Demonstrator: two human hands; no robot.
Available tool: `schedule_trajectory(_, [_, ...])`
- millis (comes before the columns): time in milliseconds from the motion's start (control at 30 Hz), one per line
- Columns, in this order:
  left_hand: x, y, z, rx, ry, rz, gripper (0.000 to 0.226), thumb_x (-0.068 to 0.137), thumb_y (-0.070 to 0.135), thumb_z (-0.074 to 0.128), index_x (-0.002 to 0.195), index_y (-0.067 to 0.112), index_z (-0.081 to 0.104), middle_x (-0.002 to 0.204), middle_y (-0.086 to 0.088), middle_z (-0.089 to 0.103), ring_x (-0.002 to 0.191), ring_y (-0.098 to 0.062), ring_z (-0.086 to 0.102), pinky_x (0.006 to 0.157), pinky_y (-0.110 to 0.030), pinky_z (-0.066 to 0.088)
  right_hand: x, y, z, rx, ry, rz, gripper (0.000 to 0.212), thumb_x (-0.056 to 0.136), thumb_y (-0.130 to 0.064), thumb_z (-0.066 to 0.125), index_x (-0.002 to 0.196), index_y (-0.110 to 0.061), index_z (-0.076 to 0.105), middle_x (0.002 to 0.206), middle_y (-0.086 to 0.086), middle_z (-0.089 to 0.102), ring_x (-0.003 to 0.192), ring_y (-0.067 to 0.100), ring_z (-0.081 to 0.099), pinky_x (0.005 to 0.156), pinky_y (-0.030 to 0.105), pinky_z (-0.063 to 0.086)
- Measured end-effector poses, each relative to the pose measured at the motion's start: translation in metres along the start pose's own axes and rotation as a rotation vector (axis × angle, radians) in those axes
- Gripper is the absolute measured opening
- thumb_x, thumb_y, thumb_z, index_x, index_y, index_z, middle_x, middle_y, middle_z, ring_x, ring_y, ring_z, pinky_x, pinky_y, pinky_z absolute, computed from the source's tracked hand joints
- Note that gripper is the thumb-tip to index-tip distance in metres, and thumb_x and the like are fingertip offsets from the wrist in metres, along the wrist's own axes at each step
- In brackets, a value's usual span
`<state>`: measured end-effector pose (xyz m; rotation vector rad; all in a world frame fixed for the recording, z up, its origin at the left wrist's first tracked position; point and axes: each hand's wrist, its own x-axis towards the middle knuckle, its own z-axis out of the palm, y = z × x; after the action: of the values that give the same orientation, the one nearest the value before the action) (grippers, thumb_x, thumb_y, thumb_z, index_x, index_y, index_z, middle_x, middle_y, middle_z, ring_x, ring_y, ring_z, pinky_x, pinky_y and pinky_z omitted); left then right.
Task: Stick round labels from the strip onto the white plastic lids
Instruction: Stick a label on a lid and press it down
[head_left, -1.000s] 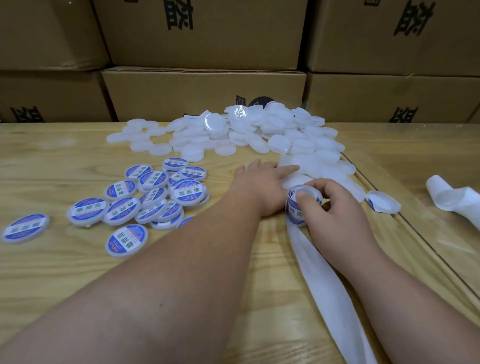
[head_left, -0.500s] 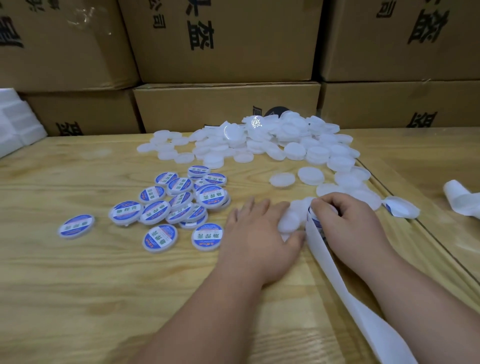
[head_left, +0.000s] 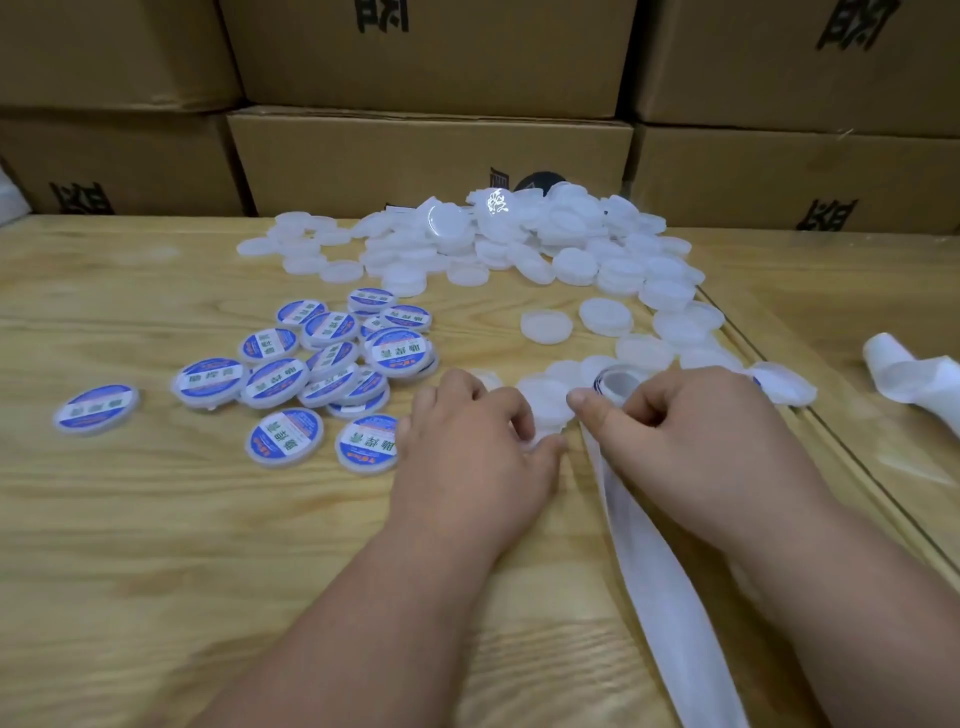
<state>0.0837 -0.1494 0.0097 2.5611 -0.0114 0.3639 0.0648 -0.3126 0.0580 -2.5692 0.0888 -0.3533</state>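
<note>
Left hand (head_left: 475, 452): lower centre of the frame, fingers curled down over a bare white lid (head_left: 545, 402), seemingly pinning it flat so that a label can go on squarely.
Right hand (head_left: 691, 426): just right of it, clenched round the label roll (head_left: 615, 382), thumb stretched toward the lid, probably to feed the next sticker.
Strip (head_left: 660, 597): smooth white backing paper trailing to the bottom edge, spent and limp.
Unlabelled lids (head_left: 519, 239): translucent white discs heaped at upper centre, within reach.
Labelled lids (head_left: 332, 358): glossy blue-and-white tops, clustered at middle left, kept apart from the blanks.
Table (head_left: 130, 545): pale grained wood.
Cartons (head_left: 426, 156): brown cardboard stacked along the top.
</note>
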Motion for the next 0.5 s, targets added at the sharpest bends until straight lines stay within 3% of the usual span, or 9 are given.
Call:
schedule_trajectory(133, [0.005, -0.002, 0.002, -0.036, -0.012, 0.019, 0.024, 0.086, 0.059, 0.064, 0.080, 0.037, 0.059, 0.104, 0.016, 0.041, 0.099, -0.011, 0.034, 0.084, -0.033, 0.025, -0.002, -0.004, 0.007, -0.036, 0.001, -0.024, 0.066, 0.074, -0.078, 0.050, 0.058, -0.014, 0.061, 0.045, -0.003, 0.057, 0.045, 0.012, 0.055, 0.045, 0.034, 0.045])
schedule_trajectory(267, [0.012, -0.004, -0.002, -0.158, 0.011, 0.007, 0.020, 0.092, 0.050, 0.064, 0.082, 0.034, 0.058, 0.115, 0.008, 0.053, 0.111, -0.018, 0.052, 0.094, -0.037, 0.042, -0.001, 0.000, 0.011, -0.049, -0.046, -0.023, 0.045, 0.081, -0.064, 0.060, 0.059, -0.025, 0.062, 0.049, -0.014, 0.061, 0.049, 0.005, 0.056, 0.048, 0.029, 0.044])
schedule_trajectory(367, [0.013, -0.002, -0.006, -0.220, -0.017, 0.025, 0.020, 0.092, 0.049, 0.064, 0.082, 0.034, 0.056, 0.110, 0.009, 0.054, 0.105, -0.017, 0.057, 0.092, -0.038, 0.047, 0.000, 0.002, 0.016, -0.030, -0.048, -0.042, 0.039, 0.079, -0.063, 0.063, 0.062, -0.028, 0.060, 0.052, -0.018, 0.060, 0.050, 0.004, 0.056, 0.049, 0.029, 0.042])
schedule_trajectory(433, [0.013, -0.001, -0.007, -0.281, -0.022, 0.051, 0.020, 0.093, 0.047, 0.064, 0.080, 0.036, 0.054, 0.109, 0.011, 0.054, 0.105, -0.015, 0.056, 0.093, -0.037, 0.046, 0.000, 0.003, 0.019, -0.012, -0.065, -0.040, 0.036, 0.077, -0.063, 0.064, 0.064, -0.030, 0.059, 0.059, -0.024, 0.061, 0.052, 0.004, 0.055, 0.050, 0.029, 0.042])
schedule_trajectory(500, [0.015, 0.000, -0.008, -0.315, 0.035, 0.069, 0.019, 0.093, 0.046, 0.064, 0.080, 0.036, 0.055, 0.121, 0.009, 0.054, 0.118, -0.015, 0.051, 0.099, -0.031, 0.040, 0.000, 0.004, 0.021, 0.000, -0.073, -0.043, 0.036, 0.078, -0.058, 0.066, 0.061, -0.029, 0.055, 0.061, -0.026, 0.059, 0.051, 0.004, 0.053, 0.050, 0.030, 0.041])
